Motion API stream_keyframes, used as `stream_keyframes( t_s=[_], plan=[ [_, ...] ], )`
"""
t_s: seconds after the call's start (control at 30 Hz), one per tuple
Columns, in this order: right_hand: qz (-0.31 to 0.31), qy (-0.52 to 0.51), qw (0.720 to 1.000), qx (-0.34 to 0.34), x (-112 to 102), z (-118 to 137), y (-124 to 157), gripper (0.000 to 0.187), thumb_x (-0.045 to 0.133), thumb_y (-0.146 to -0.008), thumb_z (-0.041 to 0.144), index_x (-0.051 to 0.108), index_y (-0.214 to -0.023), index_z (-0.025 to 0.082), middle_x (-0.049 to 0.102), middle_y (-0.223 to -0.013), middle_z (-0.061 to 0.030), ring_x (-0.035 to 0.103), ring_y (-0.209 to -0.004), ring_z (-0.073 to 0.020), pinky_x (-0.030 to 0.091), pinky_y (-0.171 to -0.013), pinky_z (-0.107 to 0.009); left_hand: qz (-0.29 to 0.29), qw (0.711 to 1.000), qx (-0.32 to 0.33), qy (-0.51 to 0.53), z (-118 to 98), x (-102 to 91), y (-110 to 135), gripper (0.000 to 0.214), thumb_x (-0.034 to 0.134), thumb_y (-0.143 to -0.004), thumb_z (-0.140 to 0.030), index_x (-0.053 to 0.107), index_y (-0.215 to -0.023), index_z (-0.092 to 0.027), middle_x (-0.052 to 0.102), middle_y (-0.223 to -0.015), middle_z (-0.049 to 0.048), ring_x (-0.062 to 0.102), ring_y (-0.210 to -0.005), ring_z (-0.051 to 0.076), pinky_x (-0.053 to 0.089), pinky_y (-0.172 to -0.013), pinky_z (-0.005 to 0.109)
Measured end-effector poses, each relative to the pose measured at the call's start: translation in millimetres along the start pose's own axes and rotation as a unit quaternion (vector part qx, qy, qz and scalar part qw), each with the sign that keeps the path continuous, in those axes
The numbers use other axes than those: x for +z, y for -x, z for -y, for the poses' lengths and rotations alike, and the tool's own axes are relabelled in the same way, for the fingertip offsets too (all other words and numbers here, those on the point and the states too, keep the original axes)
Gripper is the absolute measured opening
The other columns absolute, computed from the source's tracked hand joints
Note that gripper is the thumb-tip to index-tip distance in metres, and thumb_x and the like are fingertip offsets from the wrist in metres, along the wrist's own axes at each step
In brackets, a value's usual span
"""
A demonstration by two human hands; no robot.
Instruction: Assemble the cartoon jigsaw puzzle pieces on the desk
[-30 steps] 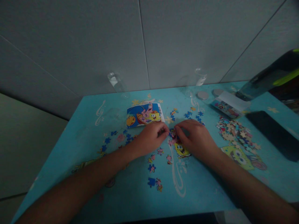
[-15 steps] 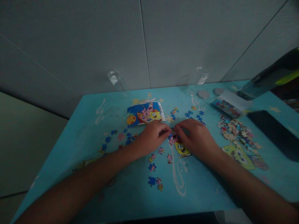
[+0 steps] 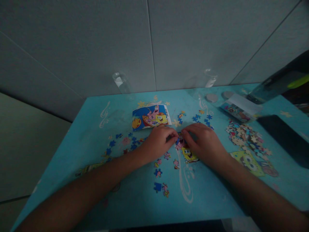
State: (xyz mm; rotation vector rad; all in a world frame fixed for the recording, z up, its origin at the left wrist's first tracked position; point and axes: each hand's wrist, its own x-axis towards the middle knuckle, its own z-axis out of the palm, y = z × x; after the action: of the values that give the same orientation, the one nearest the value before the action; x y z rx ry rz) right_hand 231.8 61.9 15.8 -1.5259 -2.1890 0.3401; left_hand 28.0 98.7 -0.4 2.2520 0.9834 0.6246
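Both my hands meet at the middle of a blue cartoon-printed table [image 3: 135, 199]. My left hand [image 3: 158, 143] and my right hand [image 3: 205, 143] have their fingers pinched together on a small joined cluster of puzzle pieces [image 3: 180, 141]. The yellow joined part [image 3: 189, 154] lies flat just below my right fingers. A printed reference picture [image 3: 151, 116] lies just beyond my left hand.
Loose blue and pink puzzle pieces [image 3: 160, 187] are scattered near both arms. A heap of pieces [image 3: 246, 137] sits at the right, beside a dark flat slab [image 3: 285, 138]. A picture box [image 3: 238, 109], two round lids [image 3: 211, 97] and clear tubes [image 3: 122, 83] stand along the back edge.
My hands have stayed together on the cluster, with only slight finger shifts. The view has drifted a little.
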Motion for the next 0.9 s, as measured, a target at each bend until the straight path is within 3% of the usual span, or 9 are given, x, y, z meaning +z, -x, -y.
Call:
stream_keyframes(
  t_s=[0.9],
  plan=[
    [-0.005,-0.005,1.000,0.000,0.5,-1.8,0.0,0.024,0.051,-0.101,0.025,0.073,-0.092,0.020,0.073,-0.088,-0.0071,0.066,-0.090,-0.0242,0.048,-0.086,-0.040,-0.003,1.000,0.001,0.001,0.4,0.2,0.3,0.009,0.065,-0.096,-0.018,0.072,-0.092,-0.019,0.073,-0.089,0.0019,0.064,-0.088,0.019,0.049,-0.084,0.034]
  ],
)
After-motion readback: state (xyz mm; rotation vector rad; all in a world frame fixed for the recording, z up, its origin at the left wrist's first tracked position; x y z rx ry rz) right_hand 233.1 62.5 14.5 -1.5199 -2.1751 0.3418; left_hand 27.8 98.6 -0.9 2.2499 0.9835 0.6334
